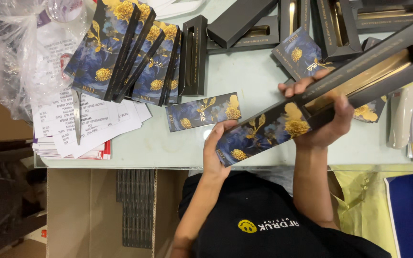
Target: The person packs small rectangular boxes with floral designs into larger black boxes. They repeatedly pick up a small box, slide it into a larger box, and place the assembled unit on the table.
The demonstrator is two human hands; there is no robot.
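Black T-shirt (264,215), small yellow smiley emblem and white lettering on chest, bare forearms, no rings or watch visible

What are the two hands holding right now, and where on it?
Both hold one long box: the left hand grips the blue floral sleeve at its near end; the right hand grips where the black inner tray sticks out.

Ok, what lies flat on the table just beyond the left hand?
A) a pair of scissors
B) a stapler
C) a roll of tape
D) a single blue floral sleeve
D: a single blue floral sleeve with gold flowers lies alone on the table just past the left hand.
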